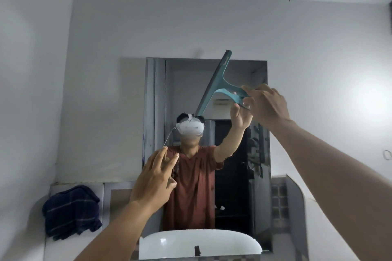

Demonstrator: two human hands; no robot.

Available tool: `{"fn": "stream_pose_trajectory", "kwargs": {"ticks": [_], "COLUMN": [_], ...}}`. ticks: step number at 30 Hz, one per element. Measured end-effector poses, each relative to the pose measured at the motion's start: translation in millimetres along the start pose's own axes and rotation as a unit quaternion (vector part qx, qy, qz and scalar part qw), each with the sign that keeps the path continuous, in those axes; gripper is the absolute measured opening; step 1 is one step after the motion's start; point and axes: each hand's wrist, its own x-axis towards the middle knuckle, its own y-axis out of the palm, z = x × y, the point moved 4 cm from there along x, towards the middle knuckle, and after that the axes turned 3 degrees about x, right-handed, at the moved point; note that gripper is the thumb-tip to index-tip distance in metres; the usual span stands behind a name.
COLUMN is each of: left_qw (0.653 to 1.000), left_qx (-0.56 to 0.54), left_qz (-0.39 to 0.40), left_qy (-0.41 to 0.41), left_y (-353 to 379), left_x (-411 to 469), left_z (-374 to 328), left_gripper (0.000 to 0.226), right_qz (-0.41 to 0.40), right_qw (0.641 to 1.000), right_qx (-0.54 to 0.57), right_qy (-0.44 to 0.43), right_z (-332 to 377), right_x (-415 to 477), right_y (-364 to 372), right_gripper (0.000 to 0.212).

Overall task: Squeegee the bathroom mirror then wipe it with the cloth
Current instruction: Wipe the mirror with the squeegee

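Observation:
The bathroom mirror (239, 70) hangs on the wall straight ahead and reflects a person in a headset. My right hand (266, 105) grips the handle of a teal squeegee (218, 82), whose long blade stands steeply tilted against the upper part of the glass, its top end just past the mirror's upper edge. My left hand (154, 182) is raised with fingers spread at the mirror's lower left side; whether it touches the glass I cannot tell. A dark blue checked cloth (72, 211) lies crumpled on the ledge at the lower left.
A white sink basin (199, 243) sits below the mirror at the bottom centre. A tiled ledge (297, 195) runs along the wall on both sides of the mirror. A white wall closes in on the left.

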Motion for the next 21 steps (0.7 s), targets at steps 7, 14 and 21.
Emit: {"fn": "stream_pose_trajectory", "kwargs": {"ticks": [7, 14, 21], "left_qw": [1.0, 1.0, 1.0], "left_qx": [-0.022, -0.022, -0.011], "left_qz": [-0.004, 0.001, -0.002], "left_qy": [-0.001, 0.004, 0.017], "left_y": [-0.4, 1.6, -7.6], "left_x": [-0.3, -1.0, -0.7], "left_z": [0.1, -0.1, -0.6], "left_gripper": [0.092, 0.092, 0.083], "right_qz": [-0.013, -0.016, 0.006], "right_qw": [0.999, 0.996, 0.987], "right_qx": [-0.013, -0.005, 0.032], "right_qy": [0.038, 0.091, 0.159], "right_z": [-16.4, -21.3, -2.0], "right_x": [-18.1, -48.0, -82.0], "right_y": [0.0, 5.4, 25.9], "right_gripper": [0.041, 0.04, 0.046]}}
